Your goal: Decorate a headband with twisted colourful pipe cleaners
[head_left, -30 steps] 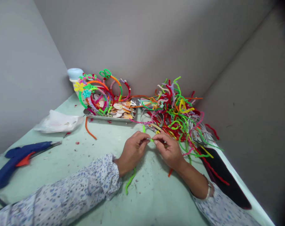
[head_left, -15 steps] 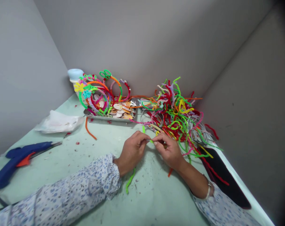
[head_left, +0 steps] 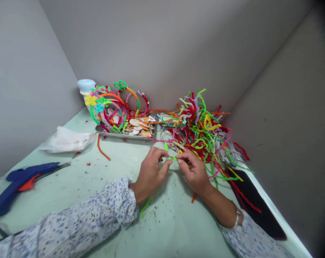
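Observation:
A bright green pipe cleaner (head_left: 174, 158) is stretched between my two hands, just above the table. My right hand (head_left: 194, 172) pinches it between thumb and forefinger. On the other side, my left hand (head_left: 152, 172) has its thumb and forefinger tips close around the near end, with a small gap showing behind them. One green strand end (head_left: 145, 208) sticks out below my left wrist, and another green tip (head_left: 166, 147) shows above the fingers; whether these belong to the same piece is hidden by the hand.
Behind my right hand lies a tangled heap of coloured pipe cleaners (head_left: 202, 132). A metal tray (head_left: 125, 135) holds fuzzy headbands (head_left: 137, 102) and shell-like pieces. At left are a plastic bag (head_left: 68, 139) and a blue glue gun (head_left: 30, 172). A dark phone-like slab (head_left: 264, 211) lies right.
My left thumb and forefinger have spread slightly and shifted. The green strand end under my left wrist has swung left and shows less. My right hand has barely moved.

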Demonstrator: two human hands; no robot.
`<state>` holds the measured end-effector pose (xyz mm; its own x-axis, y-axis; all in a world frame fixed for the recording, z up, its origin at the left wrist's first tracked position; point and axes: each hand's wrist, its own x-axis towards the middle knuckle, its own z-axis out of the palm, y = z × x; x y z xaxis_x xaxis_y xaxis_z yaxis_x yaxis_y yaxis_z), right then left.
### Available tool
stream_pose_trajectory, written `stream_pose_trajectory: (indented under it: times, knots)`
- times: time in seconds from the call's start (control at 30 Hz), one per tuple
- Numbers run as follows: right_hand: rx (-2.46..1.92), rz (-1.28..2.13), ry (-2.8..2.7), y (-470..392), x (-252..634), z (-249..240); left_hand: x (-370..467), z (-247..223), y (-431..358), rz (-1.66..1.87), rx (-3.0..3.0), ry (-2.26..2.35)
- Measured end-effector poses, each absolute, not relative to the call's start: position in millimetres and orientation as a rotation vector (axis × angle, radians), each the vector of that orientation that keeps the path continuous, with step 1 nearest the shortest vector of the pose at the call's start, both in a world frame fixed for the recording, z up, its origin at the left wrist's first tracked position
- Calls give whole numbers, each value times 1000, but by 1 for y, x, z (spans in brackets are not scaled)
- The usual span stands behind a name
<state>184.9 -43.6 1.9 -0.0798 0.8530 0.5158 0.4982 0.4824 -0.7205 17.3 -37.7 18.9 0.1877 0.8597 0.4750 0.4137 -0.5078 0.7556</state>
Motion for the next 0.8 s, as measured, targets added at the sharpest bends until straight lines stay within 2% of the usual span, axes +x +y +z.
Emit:
stream_pose_trajectory:
  times: [0.1,0.43,0.8]
  knots:
    - [-1146,392,-1709,-43,185,2,17,24,-43,1296,2041,1206]
    - [-1140,350,-1756,-42,184,1,19,22,-41,964,2185,1286]
    - [-1126,334,-1786,-43,184,0,20,20,-36,1011,2029,1324]
